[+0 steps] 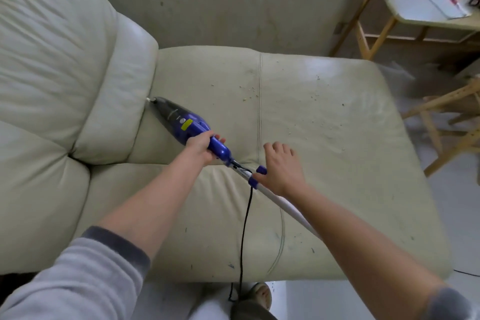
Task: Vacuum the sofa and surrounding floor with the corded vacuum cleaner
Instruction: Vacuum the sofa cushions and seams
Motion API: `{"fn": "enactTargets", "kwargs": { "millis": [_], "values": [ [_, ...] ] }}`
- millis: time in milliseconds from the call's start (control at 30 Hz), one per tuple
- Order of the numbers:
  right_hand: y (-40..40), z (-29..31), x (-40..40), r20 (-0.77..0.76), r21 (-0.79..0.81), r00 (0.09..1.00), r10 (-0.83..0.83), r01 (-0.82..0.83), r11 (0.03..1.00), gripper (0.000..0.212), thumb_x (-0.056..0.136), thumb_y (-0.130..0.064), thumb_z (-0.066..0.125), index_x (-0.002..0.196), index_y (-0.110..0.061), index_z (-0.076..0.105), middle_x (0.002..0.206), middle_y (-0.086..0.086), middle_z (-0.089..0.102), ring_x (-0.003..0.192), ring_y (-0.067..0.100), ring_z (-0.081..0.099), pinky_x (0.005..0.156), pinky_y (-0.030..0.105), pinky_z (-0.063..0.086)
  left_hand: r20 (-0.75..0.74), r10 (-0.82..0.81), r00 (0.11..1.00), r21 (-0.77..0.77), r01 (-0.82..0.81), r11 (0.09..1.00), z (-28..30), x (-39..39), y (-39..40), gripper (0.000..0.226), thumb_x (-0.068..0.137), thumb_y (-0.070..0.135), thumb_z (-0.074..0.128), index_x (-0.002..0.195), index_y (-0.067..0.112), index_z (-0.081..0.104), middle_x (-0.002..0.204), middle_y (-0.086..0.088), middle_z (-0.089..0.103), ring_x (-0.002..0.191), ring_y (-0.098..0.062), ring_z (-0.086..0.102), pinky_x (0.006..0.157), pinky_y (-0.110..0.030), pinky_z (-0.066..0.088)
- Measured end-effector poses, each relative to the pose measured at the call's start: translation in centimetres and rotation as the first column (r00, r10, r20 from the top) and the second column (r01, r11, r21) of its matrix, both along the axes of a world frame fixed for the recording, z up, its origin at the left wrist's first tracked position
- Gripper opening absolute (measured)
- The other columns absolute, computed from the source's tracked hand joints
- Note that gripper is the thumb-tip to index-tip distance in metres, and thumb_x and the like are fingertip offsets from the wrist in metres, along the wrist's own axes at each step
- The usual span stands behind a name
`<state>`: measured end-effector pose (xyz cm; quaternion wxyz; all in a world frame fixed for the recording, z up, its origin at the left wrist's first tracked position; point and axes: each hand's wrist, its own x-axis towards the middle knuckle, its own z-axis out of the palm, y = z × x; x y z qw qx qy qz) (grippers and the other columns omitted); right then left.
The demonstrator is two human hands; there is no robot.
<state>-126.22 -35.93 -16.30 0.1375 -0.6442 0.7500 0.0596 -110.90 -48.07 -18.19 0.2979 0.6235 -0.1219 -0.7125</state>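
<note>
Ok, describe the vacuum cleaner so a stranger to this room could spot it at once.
Start at the pale leather sofa that fills the view. On its seat, by the crease under the back cushion, lies the vacuum cleaner, nozzle pointing into the crease, gripped by the left hand. It is the only purple thing there, with a dark nose, a white tube and a black cord.

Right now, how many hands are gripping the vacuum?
1. The left hand grips the vacuum by its blue handle; the right hand rests open on the white tube, fingers spread.
</note>
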Motion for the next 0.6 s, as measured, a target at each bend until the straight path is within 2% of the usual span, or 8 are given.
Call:
{"fn": "enactTargets", "kwargs": {
  "millis": [100,200,267,333,400,467,533,600],
  "values": [
    [-3.0,-0.9,2.3,0.053,0.153,0.995,0.084,-0.091,0.984,0.056,0.086,-0.049,0.060,0.124,-0.011,0.045,0.119,0.008,0.053,0.111,0.028,0.051,0.089,0.033,0.038,-0.023,-0.018,1.000,0.023,0.018,1.000,-0.6,0.8,0.2,0.010,0.097,0.005,0.049,0.088,0.002,0.051,0.076,-0.007,0.052,0.072,-0.020,0.057,0.064,-0.043,0.047],
    [-4.9,-2.3,5.6,0.128,0.316,0.991,0.048,-0.086,0.945,0.034,0.089,-0.027,0.057,0.118,-0.011,0.048,0.102,0.005,0.061,0.090,0.026,0.058,0.068,0.031,0.040,-0.059,0.014,0.998,0.028,-0.013,1.000,-0.9,1.7,-0.1,0.008,0.096,0.003,0.052,0.103,-0.001,0.051,0.080,-0.009,0.055,0.073,-0.023,0.059,0.078,-0.042,0.048],
    [-5.4,-3.1,6.8,0.173,0.376,0.985,0.010,-0.076,0.924,0.020,0.092,-0.015,0.049,0.112,-0.014,0.052,0.081,0.000,0.054,0.075,0.023,0.051,0.057,0.027,0.036,-0.074,0.005,0.997,0.043,-0.002,0.999,-0.6,2.2,-0.1,0.005,0.096,0.003,0.052,0.099,-0.001,0.052,0.079,-0.010,0.055,0.074,-0.024,0.059,0.083,-0.041,0.047],
    [-5.7,-3.6,7.5,0.183,0.390,0.983,0.030,-0.101,0.915,0.014,0.090,-0.011,0.045,0.100,-0.020,0.050,0.070,-0.004,0.045,0.069,0.021,0.046,0.047,0.025,0.027,-0.084,0.004,0.996,0.075,0.003,0.997,-0.8,3.0,-0.4,0.005,0.095,0.003,0.053,0.090,0.001,0.053,0.079,-0.010,0.056,0.073,-0.024,0.060,0.084,-0.040,0.048],
    [-5.3,-4.2,7.8,0.207,0.349,0.978,0.039,-0.111,0.931,0.013,0.088,-0.012,0.046,0.096,-0.022,0.048,0.075,-0.003,0.051,0.073,0.022,0.048,0.048,0.025,0.026,-0.111,0.018,0.994,0.105,-0.006,0.994,-0.5,3.6,-0.7,0.010,0.093,0.006,0.052,0.083,0.004,0.053,0.075,-0.009,0.057,0.072,-0.023,0.060,0.079,-0.037,0.050],
    [-5.0,-5.3,8.4,0.228,0.292,0.974,0.007,-0.075,0.954,0.015,0.089,-0.018,0.049,0.103,-0.021,0.054,0.091,0.002,0.062,0.084,0.027,0.058,0.056,0.027,0.033,-0.208,0.119,0.971,0.103,-0.099,0.990,-0.7,4.2,-1.7,0.019,0.092,0.009,0.050,0.073,0.008,0.050,0.062,-0.005,0.054,0.066,-0.019,0.058,0.070,-0.031,0.049],
    [-4.8,-5.9,8.9,0.218,0.261,0.976,-0.018,-0.040,0.964,0.021,0.094,-0.029,0.050,0.111,-0.018,0.057,0.101,0.006,0.066,0.090,0.027,0.063,0.063,0.029,0.038,-0.312,0.249,0.917,0.089,-0.233,0.968,-1.0,4.1,-2.9,0.023,0.092,0.014,0.050,0.070,0.010,0.048,0.051,0.000,0.051,0.054,-0.015,0.057,0.063,-0.026,0.049],
    [-4.8,-6.1,9.2,0.209,0.252,0.978,-0.016,-0.038,0.967,0.029,0.097,-0.040,0.047,0.112,-0.017,0.057,0.100,0.005,0.066,0.090,0.027,0.063,0.063,0.031,0.038,-0.377,0.316,0.871,0.085,-0.308,0.948,-1.3,3.8,-3.8,0.026,0.094,0.020,0.052,0.070,0.013,0.047,0.045,0.005,0.045,0.039,-0.008,0.049,0.051,-0.020,0.046]
  ]
}}
